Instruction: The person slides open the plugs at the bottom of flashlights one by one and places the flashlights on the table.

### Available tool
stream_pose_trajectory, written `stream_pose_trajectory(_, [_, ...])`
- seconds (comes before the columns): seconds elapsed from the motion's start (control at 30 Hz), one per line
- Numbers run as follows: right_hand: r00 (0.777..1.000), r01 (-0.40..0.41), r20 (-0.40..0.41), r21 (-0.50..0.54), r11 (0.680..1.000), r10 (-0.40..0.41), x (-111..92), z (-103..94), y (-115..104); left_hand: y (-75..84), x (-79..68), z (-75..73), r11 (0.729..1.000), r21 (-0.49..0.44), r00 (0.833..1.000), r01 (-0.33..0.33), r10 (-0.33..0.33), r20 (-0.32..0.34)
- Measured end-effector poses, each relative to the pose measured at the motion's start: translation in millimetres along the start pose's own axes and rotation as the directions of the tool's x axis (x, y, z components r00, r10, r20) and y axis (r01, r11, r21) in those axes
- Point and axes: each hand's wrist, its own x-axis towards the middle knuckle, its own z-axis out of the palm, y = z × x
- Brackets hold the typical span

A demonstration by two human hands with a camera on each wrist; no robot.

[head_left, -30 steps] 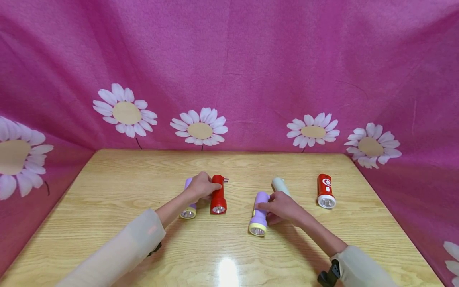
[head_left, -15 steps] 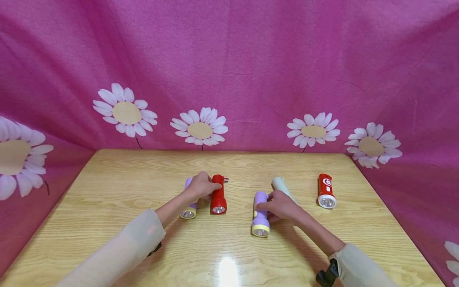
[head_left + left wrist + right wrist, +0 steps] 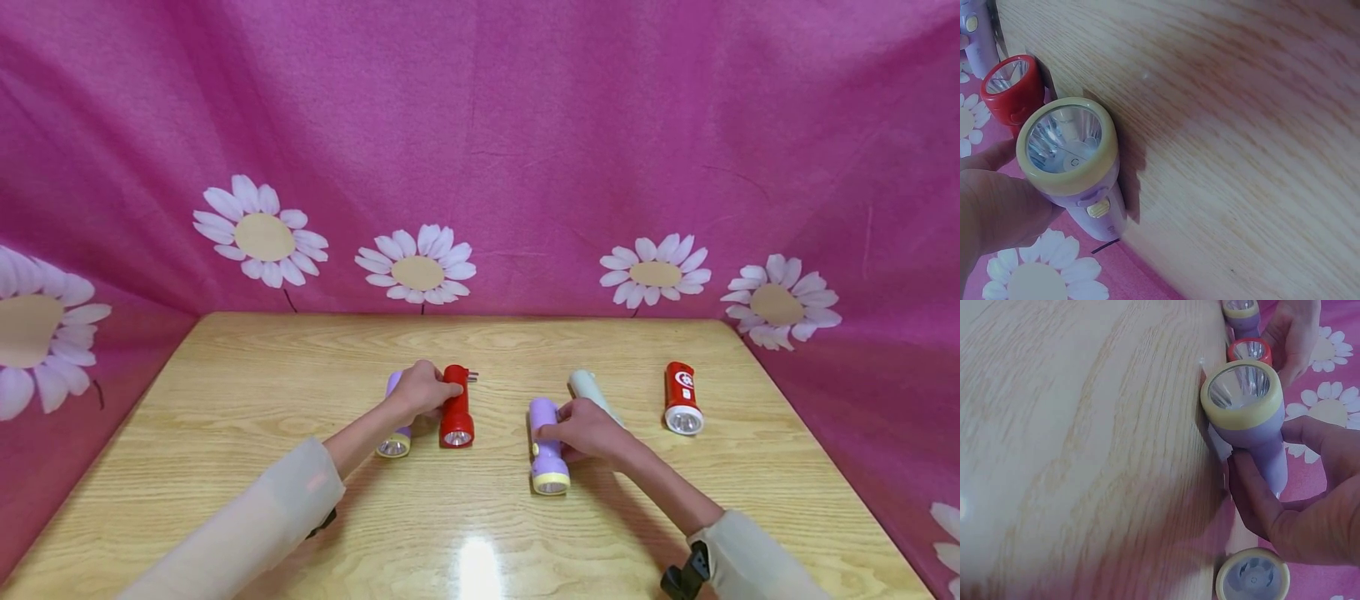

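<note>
My left hand (image 3: 422,390) grips the body of a red flashlight (image 3: 457,421) whose lens end faces me. Two metal plug prongs jut from its far end. Just left of it lies a purple flashlight (image 3: 394,442) with a cream rim, partly covered by my hand and close up in the left wrist view. My right hand (image 3: 592,427) holds a second purple flashlight (image 3: 551,467) by its body, thumb on one side and fingers on the other, as the right wrist view shows. Behind that hand lies a pale flashlight (image 3: 588,388), its lens end hidden in the head view.
A red flashlight with a white rim (image 3: 682,400) lies at the right. The wooden table (image 3: 300,367) is bounded by a pink cloth (image 3: 525,167) with daisies at the back and sides. Light reflects off the table near the front.
The purple flashlight in my right hand has turned slightly, its lens end swinging to the right. My left hand and the red flashlight have stayed in place.
</note>
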Motion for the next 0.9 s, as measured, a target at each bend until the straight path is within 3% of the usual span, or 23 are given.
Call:
stream_pose_trajectory(0.5, [0.999,0.016,0.039,0.041,0.999,-0.018,-2.8,-2.2,-8.4,-0.6,-0.1,-1.4,1.000,-0.019,1.000,0.006,-0.006,0.018])
stream_pose_trajectory(0.73, [0.999,0.047,0.027,0.012,0.999,-0.047,-2.9,-2.0,-12.4,-0.3,-1.2,-4.5,1.000,-0.029,1.000,-0.009,0.010,0.010])
stream_pose_trajectory(0.9, [0.998,0.062,0.001,-0.022,0.998,-0.062,-2.4,-1.7,-14.0,3.5,-0.6,-8.0,0.999,0.047,1.000,0.001,0.000,-0.018])
